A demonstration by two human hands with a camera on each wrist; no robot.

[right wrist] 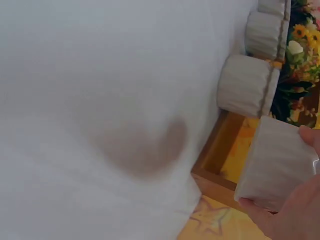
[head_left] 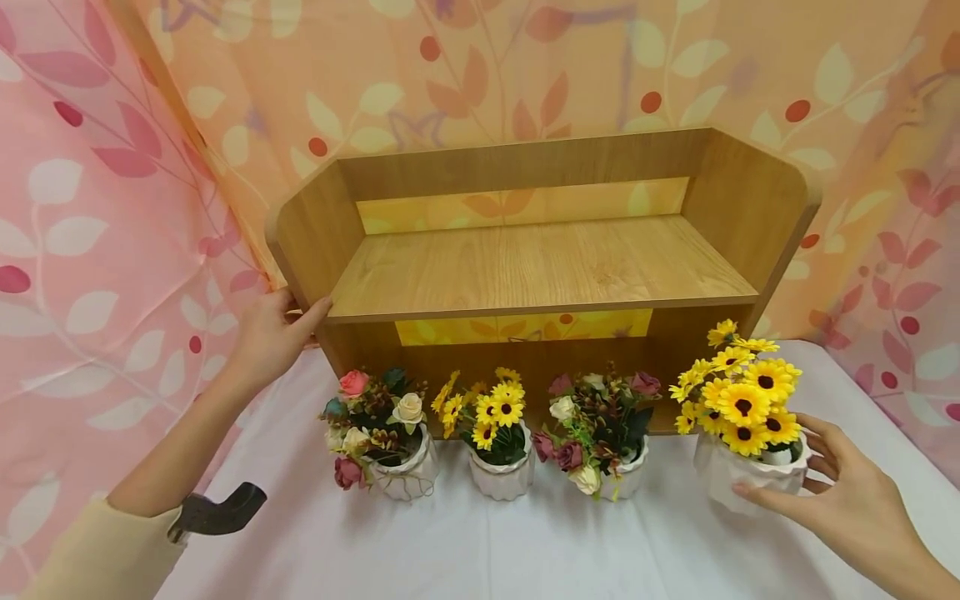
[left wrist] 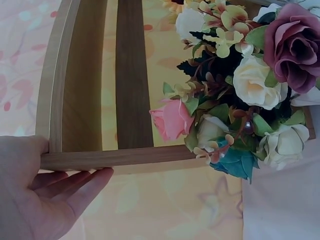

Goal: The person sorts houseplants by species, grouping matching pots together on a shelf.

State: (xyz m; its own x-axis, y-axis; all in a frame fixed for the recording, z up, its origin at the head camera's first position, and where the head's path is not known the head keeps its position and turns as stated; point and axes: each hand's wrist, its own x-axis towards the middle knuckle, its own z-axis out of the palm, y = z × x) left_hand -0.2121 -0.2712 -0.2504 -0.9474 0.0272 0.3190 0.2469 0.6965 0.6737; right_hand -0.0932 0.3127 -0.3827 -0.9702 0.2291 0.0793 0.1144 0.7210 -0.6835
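Head view: the right hand (head_left: 855, 492) grips the white pot (head_left: 750, 479), roughly upright, just left of that palm, before the wooden shelf (head_left: 547, 262)'s right end, yellow flowers (head_left: 742, 400) bunched on top! The left hand (head_left: 272, 333), well apart, holds the shelf's left side. Left wrist: that hold straddles the edge. Right wrist: squat, faintly ridged pot, seemingly raised off the white cloth (right wrist: 100, 65).

Before the shelf unit (head_left: 540, 262), on the surface (head_left: 465, 550), a sunflower pot (head_left: 502, 458) is flanked by a left rose pot (head_left: 405, 462) and right rose pot (head_left: 606, 442); rightmost, an outer pot (head_left: 742, 417) is held in the right grip (head_left: 851, 492).
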